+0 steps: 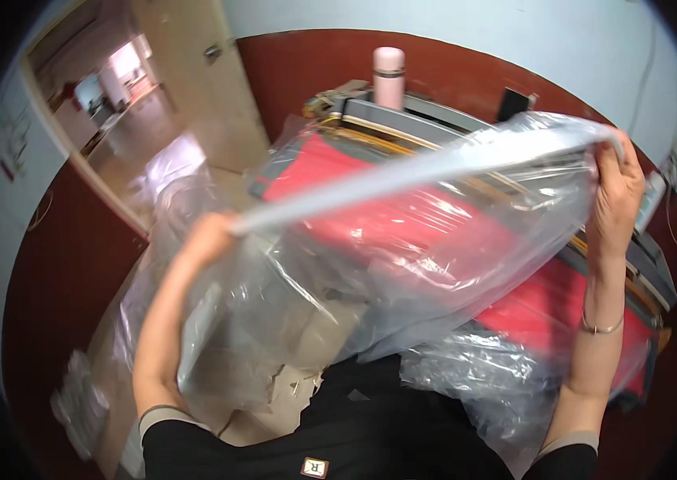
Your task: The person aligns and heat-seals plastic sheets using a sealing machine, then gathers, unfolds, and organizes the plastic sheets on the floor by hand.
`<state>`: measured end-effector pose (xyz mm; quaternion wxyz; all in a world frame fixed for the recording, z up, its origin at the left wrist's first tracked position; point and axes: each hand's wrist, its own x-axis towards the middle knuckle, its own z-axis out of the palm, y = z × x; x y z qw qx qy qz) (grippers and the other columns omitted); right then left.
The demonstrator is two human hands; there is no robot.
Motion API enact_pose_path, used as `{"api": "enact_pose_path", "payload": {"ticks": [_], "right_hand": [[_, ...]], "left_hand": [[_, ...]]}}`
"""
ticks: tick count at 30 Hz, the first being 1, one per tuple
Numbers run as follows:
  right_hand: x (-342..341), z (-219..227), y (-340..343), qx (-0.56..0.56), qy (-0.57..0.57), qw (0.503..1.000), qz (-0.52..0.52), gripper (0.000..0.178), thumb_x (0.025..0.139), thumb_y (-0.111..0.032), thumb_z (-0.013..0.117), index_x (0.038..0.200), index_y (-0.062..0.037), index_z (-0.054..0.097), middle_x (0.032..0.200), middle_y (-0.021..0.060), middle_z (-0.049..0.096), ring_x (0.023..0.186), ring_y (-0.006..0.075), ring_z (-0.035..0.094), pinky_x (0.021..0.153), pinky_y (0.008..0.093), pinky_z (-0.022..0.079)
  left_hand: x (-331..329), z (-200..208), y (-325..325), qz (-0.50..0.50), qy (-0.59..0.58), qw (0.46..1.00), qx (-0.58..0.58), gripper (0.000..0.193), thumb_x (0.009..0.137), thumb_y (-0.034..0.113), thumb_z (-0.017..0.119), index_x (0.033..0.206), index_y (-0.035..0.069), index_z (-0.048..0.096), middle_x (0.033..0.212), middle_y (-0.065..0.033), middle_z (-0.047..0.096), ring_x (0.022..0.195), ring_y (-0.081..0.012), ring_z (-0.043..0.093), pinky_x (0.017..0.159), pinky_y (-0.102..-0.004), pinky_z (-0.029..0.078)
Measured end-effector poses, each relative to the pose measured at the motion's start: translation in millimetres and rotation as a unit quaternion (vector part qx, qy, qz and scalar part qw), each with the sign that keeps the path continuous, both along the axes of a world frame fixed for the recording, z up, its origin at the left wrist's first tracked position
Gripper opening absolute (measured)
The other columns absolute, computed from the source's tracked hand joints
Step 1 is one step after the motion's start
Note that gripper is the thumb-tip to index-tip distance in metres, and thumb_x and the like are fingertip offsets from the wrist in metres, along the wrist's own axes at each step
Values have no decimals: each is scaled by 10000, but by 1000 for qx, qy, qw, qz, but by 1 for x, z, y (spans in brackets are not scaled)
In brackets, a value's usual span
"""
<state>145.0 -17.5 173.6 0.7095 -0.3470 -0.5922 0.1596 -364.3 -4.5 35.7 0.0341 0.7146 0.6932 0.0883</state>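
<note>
A large clear plastic bag [402, 264] is held up in front of the person's chest, its upper edge drawn taut into a pale band that runs from lower left to upper right across the view. That long axis rises toward the right, so the right hand [617, 196] sits higher and farther out, while the left hand [209, 238] is lower and closer to the body; each end of the band is equally in hand, with neither arm nearer to it than the other. The two hands are well apart, each closed on one end of the stretched edge, the left one partly veiled by the film so its fingers cannot be made out. The bag is thin, glossy and heavily creased, hanging slack below the taut edge and catching white glare. Behind it, seen through the plastic, lies a red sheet [402, 220] on a long grey machine [642, 264] with yellow trim. A pink flask [389, 76] stands upright on the far end. More crumpled clear plastic [474, 376] lies heaped below the right forearm, which wears a thin bracelet [601, 326]. An open doorway [126, 104] shows at upper left.
</note>
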Motion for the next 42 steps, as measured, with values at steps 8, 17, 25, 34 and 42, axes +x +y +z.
{"api": "enact_pose_path", "payload": {"ticks": [8,17,25,34,42], "right_hand": [[80,-38,-66,77,-300,950,-37,118,616,63,549,678,-34,576,623,57,567,549,147,536,493,241,390],[136,-95,-153,-221,-499,833,91,70,666,-127,608,709,-75,589,642,75,568,578,267,569,498,365,435],[130,-132,-209,-321,-513,766,218,152,731,-208,626,813,-87,583,664,91,580,638,307,580,535,406,439],[163,-153,-221,-442,-392,770,242,296,756,-310,678,876,-55,589,670,100,610,614,216,600,551,317,447],[221,-192,-161,-244,40,945,-216,584,684,-209,773,1128,-4,454,992,73,548,851,117,537,713,248,456]], "left_hand": [[49,21,-57,68,-52,942,323,357,829,137,541,1143,-26,500,1048,-155,581,934,-285,569,820,-360,451],[206,34,-45,-296,-218,916,-161,334,728,75,664,1052,38,594,990,-144,601,914,-258,575,802,-334,449],[445,35,40,-584,-138,779,181,673,698,285,712,1247,27,422,1253,-205,427,1180,-377,386,972,-434,339],[615,-62,37,-691,-165,703,-34,684,694,276,715,1237,-30,433,1184,-205,516,1094,-339,481,909,-412,388],[641,-29,0,-534,-435,684,-242,139,805,93,637,729,20,546,591,36,479,564,-24,384,499,-203,339]]}}
